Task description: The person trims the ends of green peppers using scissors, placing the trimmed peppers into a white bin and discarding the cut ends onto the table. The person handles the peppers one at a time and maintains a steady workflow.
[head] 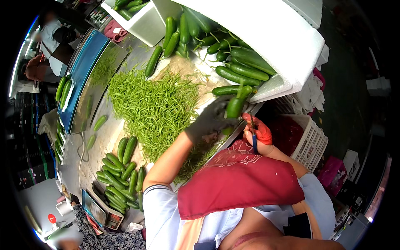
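My left hand (211, 115), in a dark glove, holds a green cucumber (235, 107) with a stalk, slightly blurred, near the table's near edge. My right hand (258, 132), in a red glove with bare fingertips, grips small scissors (253, 134) with a blue handle, just right of that cucumber. Their blades point up, and I cannot tell whether they are open. Left of my left hand lies a large heap of thin green beans (156, 115). Beyond my hands, several cucumbers with stalks (240, 75) lie in and before a tipped white foam box (281, 47).
More cucumbers (117, 178) are piled at the lower left beside a weighing scale (104, 209). A blue-edged glass guard (84, 78) borders the table. Another foam box (140, 25) stands at the top. A white plastic crate (312, 143) is at my right. Other people are at the far left and lower left.
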`<state>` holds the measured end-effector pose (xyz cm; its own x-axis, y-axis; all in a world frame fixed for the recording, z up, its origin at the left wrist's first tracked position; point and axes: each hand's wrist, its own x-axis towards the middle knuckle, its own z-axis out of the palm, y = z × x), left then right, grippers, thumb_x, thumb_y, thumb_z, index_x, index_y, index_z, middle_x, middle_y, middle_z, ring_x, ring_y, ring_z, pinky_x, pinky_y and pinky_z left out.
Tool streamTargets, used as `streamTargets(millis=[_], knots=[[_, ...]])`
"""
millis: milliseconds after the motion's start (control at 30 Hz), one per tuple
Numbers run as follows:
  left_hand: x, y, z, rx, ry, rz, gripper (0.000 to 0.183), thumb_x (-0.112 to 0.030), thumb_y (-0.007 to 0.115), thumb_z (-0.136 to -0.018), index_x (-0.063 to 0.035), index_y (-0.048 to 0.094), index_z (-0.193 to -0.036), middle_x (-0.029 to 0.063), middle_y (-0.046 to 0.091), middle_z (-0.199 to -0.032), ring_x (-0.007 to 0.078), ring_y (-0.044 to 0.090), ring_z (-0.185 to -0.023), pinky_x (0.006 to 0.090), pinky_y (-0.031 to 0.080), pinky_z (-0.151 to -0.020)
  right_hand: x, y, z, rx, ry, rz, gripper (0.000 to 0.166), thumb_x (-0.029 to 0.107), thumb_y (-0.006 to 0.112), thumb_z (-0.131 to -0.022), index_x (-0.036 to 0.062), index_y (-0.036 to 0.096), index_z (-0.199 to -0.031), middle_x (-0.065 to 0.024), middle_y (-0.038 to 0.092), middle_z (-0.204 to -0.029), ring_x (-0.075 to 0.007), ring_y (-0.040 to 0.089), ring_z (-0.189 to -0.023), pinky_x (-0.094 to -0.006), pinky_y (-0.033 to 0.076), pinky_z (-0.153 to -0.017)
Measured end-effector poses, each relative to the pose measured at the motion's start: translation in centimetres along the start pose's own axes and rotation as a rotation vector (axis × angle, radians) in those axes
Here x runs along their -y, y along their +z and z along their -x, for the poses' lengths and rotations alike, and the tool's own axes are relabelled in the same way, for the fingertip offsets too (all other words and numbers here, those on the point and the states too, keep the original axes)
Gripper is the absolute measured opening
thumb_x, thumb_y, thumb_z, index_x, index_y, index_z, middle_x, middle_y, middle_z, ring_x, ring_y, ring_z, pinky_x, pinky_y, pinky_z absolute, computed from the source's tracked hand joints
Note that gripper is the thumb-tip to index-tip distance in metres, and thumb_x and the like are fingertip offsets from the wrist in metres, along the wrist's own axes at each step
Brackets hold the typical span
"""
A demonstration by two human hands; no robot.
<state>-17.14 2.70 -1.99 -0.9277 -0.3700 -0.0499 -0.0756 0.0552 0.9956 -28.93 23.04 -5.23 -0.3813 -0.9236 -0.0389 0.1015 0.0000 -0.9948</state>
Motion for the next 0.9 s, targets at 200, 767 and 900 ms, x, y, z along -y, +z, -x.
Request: streamTargets(millis=[200,767,900], knots=[[2.2,5.2,-2.8,-0.226,0.229,-0.679,0.050,-0.031,0.075,-0.068,-0.0080,0.060,-0.109,0.0178,0.055,-0.104,0.0342,0.055,-0.093,0.0421,0.044,-0.080,-2.8,-1.0,0.6,-0.125,-0.073,-0.060,0.061,-0.011,0.053,-0.084,0.0091,0.038,-0.140,-0.0012,0.053,-0.099,-0.0064,0.049,-0.079,-0.0210,0.045,-0.071],[1.3,1.6,2.4,-0.093,-0.088,1.076,0.047,-0.025,0.065,-0.084,-0.0086,0.046,-0.124,0.0108,0.053,-0.120,0.0244,0.055,-0.109,0.0384,0.047,-0.094,0.0,1.2,-3.2,-0.062,-0.110,-0.220,0.046,-0.009,0.050,-0.085,0.0006,0.041,-0.129,-0.0106,0.048,-0.133,-0.0045,0.052,-0.085,-0.0201,0.044,-0.080],[0.0,-0.9,5.0,-0.091,0.100,1.238,0.060,-0.046,0.067,-0.077,-0.0092,0.049,-0.121,0.0185,0.051,-0.124,0.0319,0.053,-0.114,0.0469,0.038,-0.103,0.1,3.4,-5.0,0.092,0.055,-0.271,0.048,-0.005,0.051,-0.086,0.0033,0.041,-0.133,-0.0073,0.049,-0.132,-0.0019,0.050,-0.084,-0.0182,0.043,-0.077]])
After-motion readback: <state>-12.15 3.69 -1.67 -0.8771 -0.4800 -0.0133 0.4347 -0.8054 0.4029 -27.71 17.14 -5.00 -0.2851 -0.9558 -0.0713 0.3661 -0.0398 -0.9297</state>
